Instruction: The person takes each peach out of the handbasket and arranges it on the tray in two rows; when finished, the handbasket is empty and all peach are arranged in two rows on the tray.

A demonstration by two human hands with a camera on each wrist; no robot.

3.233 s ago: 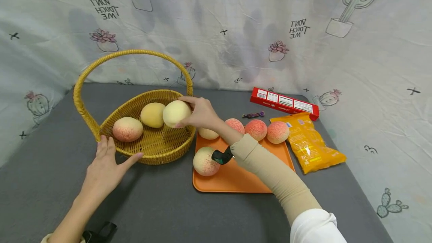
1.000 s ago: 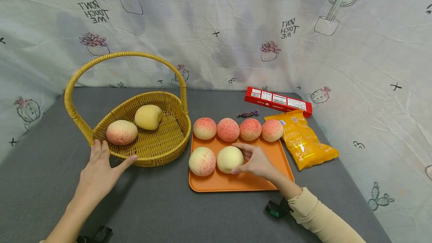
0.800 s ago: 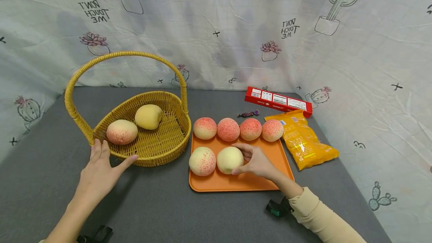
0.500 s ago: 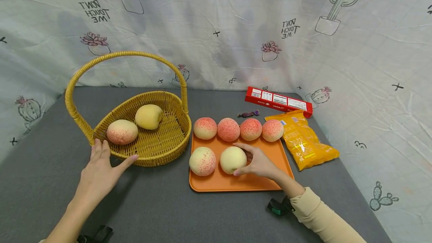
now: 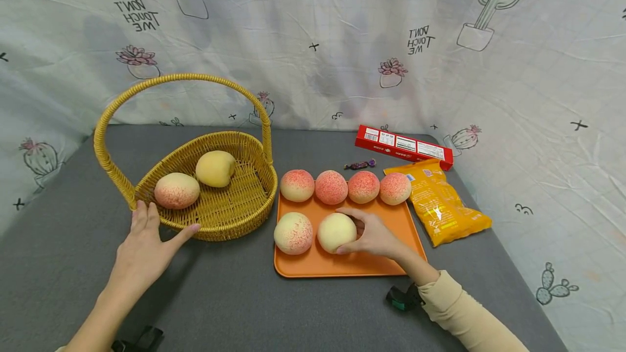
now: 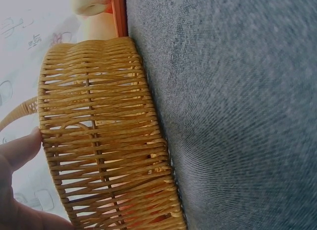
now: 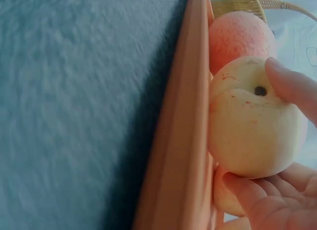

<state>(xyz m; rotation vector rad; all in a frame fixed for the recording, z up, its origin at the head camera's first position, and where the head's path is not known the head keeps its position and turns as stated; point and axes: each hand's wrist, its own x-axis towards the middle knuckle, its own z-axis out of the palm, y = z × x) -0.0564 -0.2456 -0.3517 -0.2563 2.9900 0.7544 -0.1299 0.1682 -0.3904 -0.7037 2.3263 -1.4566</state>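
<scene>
A handled wicker basket (image 5: pixel 235 230) stands at the left, with a yellow peach (image 5: pixel 215 169) and a pink-flecked peach (image 5: pixel 176 190) inside. My left hand (image 5: pixel 146 254) rests against its near rim, fingers straight and thumb spread; the thumb also touches the rim in the left wrist view. On the orange tray (image 5: pixel 342 269), a pale peach (image 5: pixel 335 232) sits between the thumb and fingers of my right hand (image 5: pixel 374 237). That pale peach (image 7: pixel 255 131) shows a dark spot near its dimple in the right wrist view. Left of it on the tray lies a speckled peach (image 5: pixel 293 233).
Several pinkish peaches (image 5: pixel 331 187) line the tray's back edge. To the right lies an orange snack bag (image 5: pixel 442 202). Behind the tray are a red box (image 5: pixel 403 147) and a small purple wrapped candy (image 5: pixel 360 165). A printed cloth (image 5: pixel 313 86) hangs behind the grey table (image 5: pixel 220 297).
Since the oldest frame, my right hand has brought the pale peach from the basket to the tray's front row. It has since shifted only slightly sideways. My left hand stays at the basket rim.
</scene>
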